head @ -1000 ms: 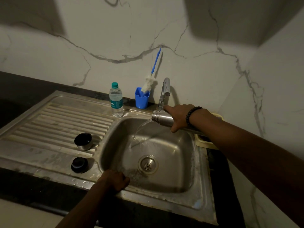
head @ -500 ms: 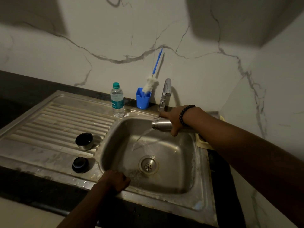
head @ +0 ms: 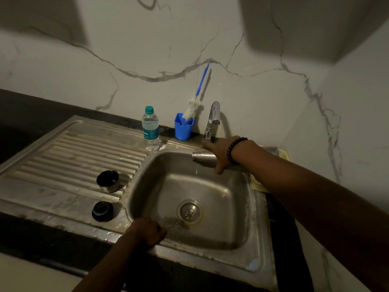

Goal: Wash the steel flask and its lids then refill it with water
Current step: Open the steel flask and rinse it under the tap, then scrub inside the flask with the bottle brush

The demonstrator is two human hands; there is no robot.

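Note:
My right hand [head: 221,152] grips the steel flask [head: 203,157] and holds it sideways over the sink basin [head: 227,199], mouth pointing left, just below the tap [head: 212,121]. Only a thin trickle falls from the mouth. The steel cup lid [head: 107,180] and the black inner lid [head: 102,211] sit on the draining board [head: 69,157]. My left hand [head: 147,231] rests curled on the sink's front rim.
A plastic water bottle [head: 150,129] stands at the back of the board. Beside it a blue holder [head: 183,126] carries a bottle brush [head: 194,106]. A yellow tray [head: 282,153] lies behind my right arm. The drain [head: 189,211] is wet.
The stream pouring from the flask has thinned to a trickle. My right hand has lowered the flask slightly under the tap. The left hand has stayed on the rim.

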